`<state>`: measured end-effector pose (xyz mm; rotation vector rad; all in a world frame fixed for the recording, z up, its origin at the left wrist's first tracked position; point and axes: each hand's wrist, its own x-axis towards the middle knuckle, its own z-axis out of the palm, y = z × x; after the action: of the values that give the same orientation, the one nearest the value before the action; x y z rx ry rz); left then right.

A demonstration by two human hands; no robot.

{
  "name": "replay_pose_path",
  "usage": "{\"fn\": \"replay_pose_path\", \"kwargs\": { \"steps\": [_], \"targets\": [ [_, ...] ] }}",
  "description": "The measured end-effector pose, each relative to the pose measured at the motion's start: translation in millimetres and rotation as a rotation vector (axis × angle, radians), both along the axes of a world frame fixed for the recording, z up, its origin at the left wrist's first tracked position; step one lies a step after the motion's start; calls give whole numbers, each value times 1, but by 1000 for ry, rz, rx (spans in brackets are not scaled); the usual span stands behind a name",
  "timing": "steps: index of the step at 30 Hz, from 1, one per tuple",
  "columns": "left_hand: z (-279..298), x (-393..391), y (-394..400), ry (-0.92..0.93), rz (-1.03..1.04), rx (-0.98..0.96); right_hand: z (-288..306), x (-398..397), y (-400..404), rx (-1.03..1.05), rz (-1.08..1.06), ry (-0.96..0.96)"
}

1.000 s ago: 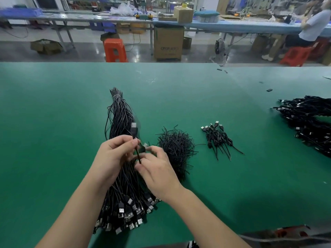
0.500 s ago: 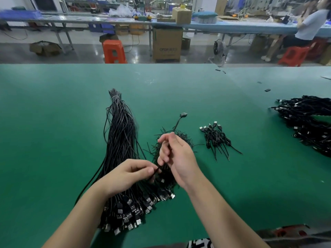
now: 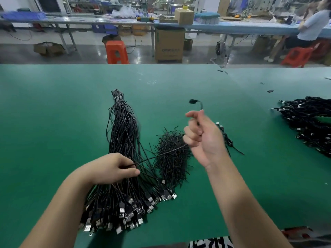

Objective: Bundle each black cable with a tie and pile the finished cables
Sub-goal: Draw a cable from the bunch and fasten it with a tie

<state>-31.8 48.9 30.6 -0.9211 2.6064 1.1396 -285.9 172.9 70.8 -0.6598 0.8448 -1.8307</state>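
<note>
Since half a second ago the right hand has lifted and swung out to the right, drawing one black cable taut away from the left hand; the plug end now curls above the right knuckles, blurred. The right fingers are curled into a fist round the cable. The left fingers are closed too, pinching the cable's other end against the thumb, the hand resting on the big bundle.

That bundle is a long sheaf of thin, glossy black cables, pinched together at its far tip and fanning toward the near edge of the green bench into a mass of squared metal USB plugs, below the left fingers. Between the two hands lies a bristly heap of short black ties — wiry, tangled, roughly oval. The taut cable crosses over it. Just right of the right fingers, mostly hidden by that hand, are a few finished cables. Well off to the right — a larger tangled pile of cables.
</note>
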Motion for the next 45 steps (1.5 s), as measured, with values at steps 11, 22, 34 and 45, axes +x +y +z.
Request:
{"fn": "replay_pose_path", "kwargs": {
  "steps": [11,22,34,45],
  "targets": [
    [-5,-1,-12,-87,71,-14,44,-67,10,-81,-157,-83],
    [69,-16,-29,610,221,-379,23,-61,12,51,-167,258],
    [-3,-53,-58,-33,155,-321,-7,16,5,219,111,786],
    [26,-52,-8,689,77,620,-21,66,2,158,309,699]
  ]
}}
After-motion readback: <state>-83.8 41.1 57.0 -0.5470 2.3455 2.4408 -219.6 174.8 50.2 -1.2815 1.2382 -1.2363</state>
